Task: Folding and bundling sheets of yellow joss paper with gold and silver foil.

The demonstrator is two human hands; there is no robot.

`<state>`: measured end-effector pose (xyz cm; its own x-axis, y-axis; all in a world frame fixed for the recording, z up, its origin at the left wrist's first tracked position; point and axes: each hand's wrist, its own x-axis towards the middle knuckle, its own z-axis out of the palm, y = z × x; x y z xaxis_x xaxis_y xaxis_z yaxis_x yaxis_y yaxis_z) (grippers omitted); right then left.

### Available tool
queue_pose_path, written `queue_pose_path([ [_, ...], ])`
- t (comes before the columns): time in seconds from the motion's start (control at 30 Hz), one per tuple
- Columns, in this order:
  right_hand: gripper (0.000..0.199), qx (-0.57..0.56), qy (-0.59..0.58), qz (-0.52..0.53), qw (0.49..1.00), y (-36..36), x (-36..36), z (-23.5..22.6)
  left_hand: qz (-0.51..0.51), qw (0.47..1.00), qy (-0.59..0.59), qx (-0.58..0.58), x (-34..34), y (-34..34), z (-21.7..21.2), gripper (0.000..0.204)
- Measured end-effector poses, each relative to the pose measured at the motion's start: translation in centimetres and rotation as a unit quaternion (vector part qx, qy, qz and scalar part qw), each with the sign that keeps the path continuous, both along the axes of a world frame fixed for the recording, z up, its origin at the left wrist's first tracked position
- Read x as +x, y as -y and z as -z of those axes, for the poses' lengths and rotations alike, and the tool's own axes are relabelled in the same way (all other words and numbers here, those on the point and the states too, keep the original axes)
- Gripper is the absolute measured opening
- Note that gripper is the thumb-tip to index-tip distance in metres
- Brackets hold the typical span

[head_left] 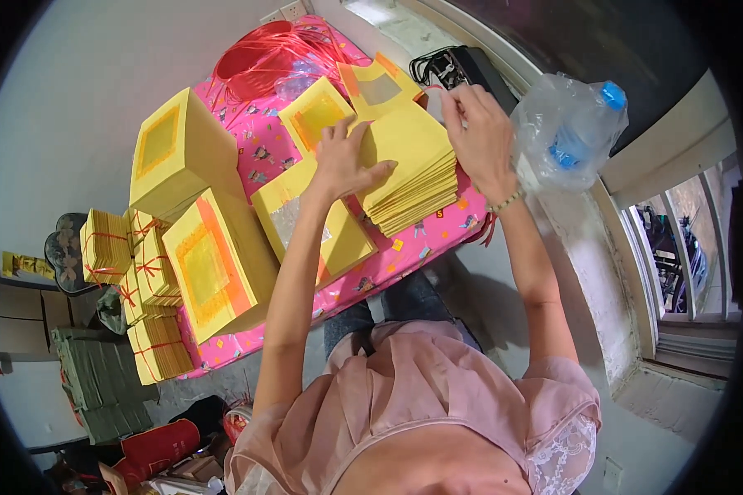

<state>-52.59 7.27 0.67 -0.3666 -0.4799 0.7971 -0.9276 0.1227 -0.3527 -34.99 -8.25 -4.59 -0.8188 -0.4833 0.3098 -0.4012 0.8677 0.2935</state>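
Observation:
A thick stack of yellow paper sheets [417, 161] lies on the table in front of me, its near edges fanned in layers. My left hand [344, 158] rests on the stack's left side with its fingers spread. At the upper right of the stack, my right hand [477, 128] has its fingers curled together. A small whitish piece [434, 104] shows beside those fingertips; what they grip, if anything, is hidden. Below my left forearm is a yellow paper pile with a pale silvery square [301, 224]. Beyond the hands lie yellow sheets with orange edging [381, 87].
Tall yellow paper stacks [158, 148] and tied yellow bundles [153, 256] fill the left of the pink patterned table cover [260, 136]. Red string [260, 62] heaps at the back. A clear plastic bag with bottles [571, 136] sits on the right ledge, near a black bag [470, 70].

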Motion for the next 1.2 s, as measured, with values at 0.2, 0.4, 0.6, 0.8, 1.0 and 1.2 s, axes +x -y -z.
queue_pose_path([
  [0.2, 0.016, 0.036, 0.057, -0.098, 0.993, 2.2, 2.8, 1.5, 0.047, 0.985, 0.111, 0.127, -0.6, 0.9, -0.6, 0.097],
  [0.4, 0.014, 0.095, 0.064, -0.142, 0.983, 2.6, 4.3, 5.8, 0.101, 0.978, 0.103, 0.15, -0.5, 2.2, 0.8, 0.096],
  [0.6, 0.009, 0.066, 0.045, -0.128, 0.989, 2.7, 5.2, 8.1, 0.146, 0.928, -0.006, 0.344, -0.7, 4.8, 1.5, 0.074],
  [0.8, 0.006, 0.067, 0.044, -0.097, 0.992, 2.2, 5.2, 8.6, 0.001, 0.964, -0.044, 0.262, -4.1, 2.1, -1.5, 0.048],
  [1.0, 0.007, 0.024, 0.061, -0.13, 0.989, 1.3, 5.1, 8.9, -0.084, 0.966, -0.106, 0.221, -5.7, 1.2, 0.9, 0.042],
  [1.2, 0.013, -0.002, 0.029, -0.073, 0.997, -2.2, 6.8, 9.5, -0.115, 0.964, -0.146, 0.189, -6.2, 1.7, 1.8, 0.041],
])
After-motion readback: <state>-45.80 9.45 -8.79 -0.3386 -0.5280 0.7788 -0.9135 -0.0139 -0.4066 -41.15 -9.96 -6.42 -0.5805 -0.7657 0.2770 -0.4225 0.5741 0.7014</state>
